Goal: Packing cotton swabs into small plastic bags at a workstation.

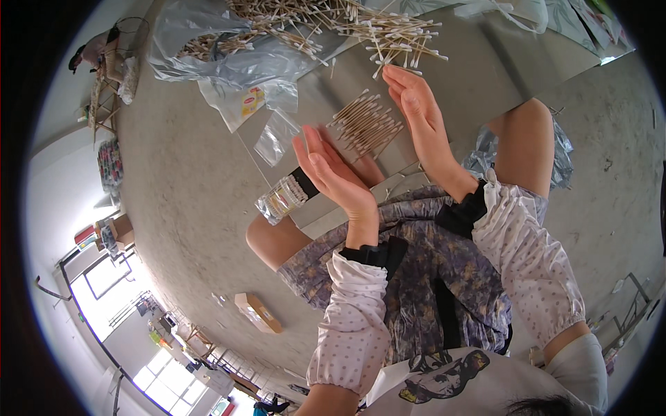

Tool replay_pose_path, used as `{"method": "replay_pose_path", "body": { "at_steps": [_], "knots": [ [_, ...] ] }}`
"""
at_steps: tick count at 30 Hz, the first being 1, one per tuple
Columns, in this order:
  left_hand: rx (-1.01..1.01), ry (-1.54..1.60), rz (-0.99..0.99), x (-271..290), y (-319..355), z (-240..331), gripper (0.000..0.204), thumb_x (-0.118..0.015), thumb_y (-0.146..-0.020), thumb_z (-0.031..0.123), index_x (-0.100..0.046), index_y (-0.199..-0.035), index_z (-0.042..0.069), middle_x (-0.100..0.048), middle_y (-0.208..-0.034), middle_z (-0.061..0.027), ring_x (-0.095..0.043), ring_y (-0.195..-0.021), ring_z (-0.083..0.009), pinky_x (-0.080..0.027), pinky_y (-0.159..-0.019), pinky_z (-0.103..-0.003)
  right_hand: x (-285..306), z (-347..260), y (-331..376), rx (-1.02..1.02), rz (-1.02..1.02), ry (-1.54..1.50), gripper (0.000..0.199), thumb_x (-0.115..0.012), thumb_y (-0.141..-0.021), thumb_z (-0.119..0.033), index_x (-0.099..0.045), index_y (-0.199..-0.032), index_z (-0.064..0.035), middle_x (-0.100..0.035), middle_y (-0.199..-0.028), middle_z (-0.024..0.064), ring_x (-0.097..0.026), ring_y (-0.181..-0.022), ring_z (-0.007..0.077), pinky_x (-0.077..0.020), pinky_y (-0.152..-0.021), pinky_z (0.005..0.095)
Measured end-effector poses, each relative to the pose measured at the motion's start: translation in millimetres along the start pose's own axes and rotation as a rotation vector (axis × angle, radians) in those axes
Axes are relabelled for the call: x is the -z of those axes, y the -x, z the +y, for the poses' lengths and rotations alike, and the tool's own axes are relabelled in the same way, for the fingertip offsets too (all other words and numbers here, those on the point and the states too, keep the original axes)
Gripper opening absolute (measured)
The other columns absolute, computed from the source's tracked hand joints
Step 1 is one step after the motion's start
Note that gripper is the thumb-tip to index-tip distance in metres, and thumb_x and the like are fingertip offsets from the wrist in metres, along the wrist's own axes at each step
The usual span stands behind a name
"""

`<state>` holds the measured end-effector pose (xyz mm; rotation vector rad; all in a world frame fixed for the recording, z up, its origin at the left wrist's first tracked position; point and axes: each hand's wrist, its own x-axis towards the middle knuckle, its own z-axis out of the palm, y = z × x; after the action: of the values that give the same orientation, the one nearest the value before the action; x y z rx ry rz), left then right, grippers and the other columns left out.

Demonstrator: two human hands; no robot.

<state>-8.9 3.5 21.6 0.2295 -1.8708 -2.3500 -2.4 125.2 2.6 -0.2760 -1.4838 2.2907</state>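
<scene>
A flat bunch of cotton swabs (365, 125), their sticks roughly side by side, lies on the grey tabletop (479, 66). To its left my left hand (336, 179) is held edge-on with straight fingers, open and holding nothing. On the other side my right hand (427, 125) is also open, its fingers stretched toward the large loose heap of cotton swabs (388, 31) at the far side. The two palms face each other with the bunch between them. A filled clear packet of swabs (283, 197) is beside my left wrist at the table's near left corner.
A crumpled clear plastic bag (201, 48) with swabs in it spreads over the far left edge. Empty-looking clear sachets (277, 135) lie nearer. White plastic (513, 10) is at the far right. A cardboard box (258, 313) stands on the floor, lower left.
</scene>
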Motion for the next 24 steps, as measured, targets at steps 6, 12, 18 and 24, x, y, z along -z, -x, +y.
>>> {"method": "replay_pose_path", "body": {
  "at_steps": [6, 12, 18, 24],
  "knots": [
    [0.004, 0.037, -0.033, -9, 6, -4, 0.068, -0.040, -0.104, 0.044, -0.018, -0.152, 0.002, -0.032, -0.155, -0.0214, -0.027, -0.145, -0.0307, -0.018, -0.119, -0.042, -5, 4, 1, -0.027, 0.001, -0.001, 0.048, -0.047, -0.105, -0.033, -0.045, -0.138, 0.0021, -0.050, -0.138, 0.0126, -0.046, -0.132, 0.0194, -0.0368, -0.107, 0.0306],
    [-0.004, 0.059, -0.014, -8, 0, -4, 0.068, -0.040, -0.104, 0.044, -0.018, -0.153, 0.003, -0.032, -0.155, -0.0211, -0.027, -0.145, -0.0288, -0.018, -0.120, -0.042, -2, 4, -5, 0.022, 0.030, 0.007, 0.046, -0.046, -0.105, -0.032, -0.047, -0.137, 0.0017, -0.052, -0.136, 0.0121, -0.047, -0.130, 0.0181, -0.0379, -0.105, 0.0302],
    [0.013, 0.031, -0.047, -14, 3, -3, 0.068, -0.038, -0.105, 0.043, -0.015, -0.153, 0.002, -0.030, -0.156, -0.0209, -0.025, -0.146, -0.0295, -0.017, -0.120, -0.042, -3, 5, -6, -0.040, 0.006, -0.036, 0.049, -0.046, -0.105, -0.035, -0.046, -0.137, 0.0022, -0.052, -0.134, 0.0124, -0.048, -0.128, 0.0191, -0.0368, -0.107, 0.0311],
    [0.006, 0.042, -0.045, -15, 1, -4, 0.069, -0.038, -0.105, 0.043, -0.013, -0.154, 0.001, -0.028, -0.157, -0.0207, -0.025, -0.147, -0.0304, -0.017, -0.121, -0.042, -3, 5, -9, -0.017, 0.025, -0.098, 0.048, -0.046, -0.105, -0.034, -0.047, -0.136, 0.0029, -0.052, -0.135, 0.0122, -0.048, -0.128, 0.0186, -0.0362, -0.108, 0.0311]
  ]
}}
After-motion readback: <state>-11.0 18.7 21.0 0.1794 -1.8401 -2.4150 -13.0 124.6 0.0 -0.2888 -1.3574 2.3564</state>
